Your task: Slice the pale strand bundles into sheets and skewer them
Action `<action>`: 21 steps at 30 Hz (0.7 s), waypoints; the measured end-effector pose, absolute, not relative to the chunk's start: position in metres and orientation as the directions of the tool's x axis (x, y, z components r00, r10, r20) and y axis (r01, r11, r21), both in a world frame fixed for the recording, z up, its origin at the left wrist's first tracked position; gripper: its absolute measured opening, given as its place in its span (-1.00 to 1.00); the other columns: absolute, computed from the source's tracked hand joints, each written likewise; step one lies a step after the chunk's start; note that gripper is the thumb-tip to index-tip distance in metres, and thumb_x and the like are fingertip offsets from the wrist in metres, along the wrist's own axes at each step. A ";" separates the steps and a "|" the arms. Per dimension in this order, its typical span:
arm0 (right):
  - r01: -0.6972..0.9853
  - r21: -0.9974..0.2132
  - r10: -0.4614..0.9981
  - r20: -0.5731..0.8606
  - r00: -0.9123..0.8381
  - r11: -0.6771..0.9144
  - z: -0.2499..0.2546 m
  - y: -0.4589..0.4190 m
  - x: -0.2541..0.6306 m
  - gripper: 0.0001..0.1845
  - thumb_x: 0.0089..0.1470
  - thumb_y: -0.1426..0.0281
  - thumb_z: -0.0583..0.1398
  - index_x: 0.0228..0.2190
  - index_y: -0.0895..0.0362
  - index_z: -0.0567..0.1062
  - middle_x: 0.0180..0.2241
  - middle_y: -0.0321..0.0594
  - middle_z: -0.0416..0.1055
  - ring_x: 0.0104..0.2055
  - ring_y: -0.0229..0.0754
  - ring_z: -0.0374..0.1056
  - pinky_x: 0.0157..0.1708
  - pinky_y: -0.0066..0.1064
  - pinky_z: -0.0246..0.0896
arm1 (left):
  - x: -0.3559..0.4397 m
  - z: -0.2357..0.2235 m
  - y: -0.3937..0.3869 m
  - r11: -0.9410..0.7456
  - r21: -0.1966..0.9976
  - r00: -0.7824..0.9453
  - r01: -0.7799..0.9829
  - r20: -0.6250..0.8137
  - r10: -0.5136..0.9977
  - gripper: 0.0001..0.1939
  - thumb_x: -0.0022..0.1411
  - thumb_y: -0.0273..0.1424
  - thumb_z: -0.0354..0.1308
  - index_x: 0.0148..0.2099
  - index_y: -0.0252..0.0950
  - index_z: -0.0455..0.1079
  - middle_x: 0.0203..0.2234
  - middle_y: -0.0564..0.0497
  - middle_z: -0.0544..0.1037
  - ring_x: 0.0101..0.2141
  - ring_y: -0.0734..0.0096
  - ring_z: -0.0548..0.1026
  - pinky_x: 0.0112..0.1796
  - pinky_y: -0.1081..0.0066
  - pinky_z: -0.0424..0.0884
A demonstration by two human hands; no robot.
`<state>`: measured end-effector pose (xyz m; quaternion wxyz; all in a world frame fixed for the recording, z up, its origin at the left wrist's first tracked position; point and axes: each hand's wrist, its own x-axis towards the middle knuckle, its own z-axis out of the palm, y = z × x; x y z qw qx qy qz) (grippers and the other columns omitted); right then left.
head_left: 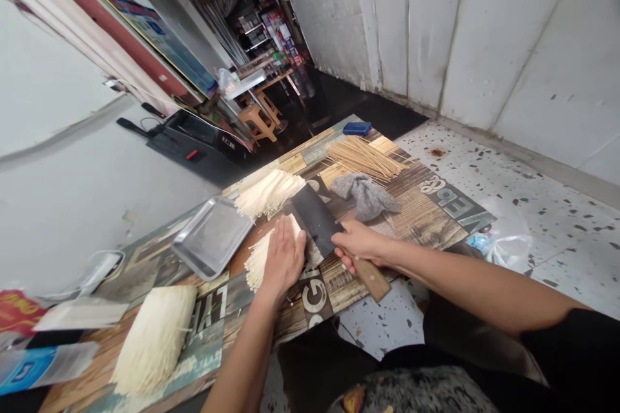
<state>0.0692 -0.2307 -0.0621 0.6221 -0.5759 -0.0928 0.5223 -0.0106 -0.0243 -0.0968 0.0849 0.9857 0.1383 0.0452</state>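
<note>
My left hand lies flat, palm down, on a bunch of enoki mushrooms, covering part of it. In my right hand is a cleaver, gripped where its wooden handle meets the wide dark blade. The blade lies just right of the bunch, its far end close to another pile of enoki mushrooms fanned out behind. A larger bundle of enoki rests at the near left of the table. Left of my left hand sits a clear shallow tray.
The patterned table also holds a grey cloth, wooden skewers and a small blue box. A plastic bottle lies at the left edge. A plastic bag hangs near the right end. Stools stand farther back.
</note>
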 end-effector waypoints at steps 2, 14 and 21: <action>-0.539 -0.820 0.758 -0.472 0.450 -0.191 -0.064 -0.227 0.067 -0.79 0.03 0.59 -0.02 -0.57 0.13 0.19 -0.80 -0.46 0.17 -0.82 -0.38 0.09 -0.81 -0.56 0.14 | -0.011 -0.097 -0.023 -0.941 0.204 0.956 0.272 0.053 0.288 -0.27 0.37 -0.08 -0.43 0.35 -0.56 -0.17 0.31 -0.33 -0.09 0.31 0.17 -0.17 0.25 0.05 -0.13; -0.515 -0.834 0.774 -0.457 0.439 -0.201 -0.064 -0.218 0.051 -0.79 0.01 0.59 -0.02 -0.59 0.13 0.20 -0.80 -0.47 0.17 -0.82 -0.39 0.09 -0.80 -0.58 0.15 | -0.012 -0.103 -0.017 -0.937 0.268 0.965 0.222 0.076 0.250 -0.28 0.37 -0.07 -0.42 0.37 -0.48 -0.22 0.32 -0.30 -0.12 0.31 0.19 -0.20 0.25 0.05 -0.15; -0.528 -0.825 0.785 -0.458 0.417 -0.201 -0.069 -0.192 0.052 -0.81 0.01 0.60 -0.03 -0.56 0.14 0.23 -0.78 -0.46 0.19 -0.81 -0.38 0.11 -0.80 -0.56 0.17 | -0.009 -0.100 -0.015 -0.935 0.253 0.955 0.251 0.096 0.282 -0.26 0.36 -0.07 -0.38 0.35 -0.55 -0.15 0.30 -0.37 -0.07 0.30 0.12 -0.14 0.24 0.02 -0.08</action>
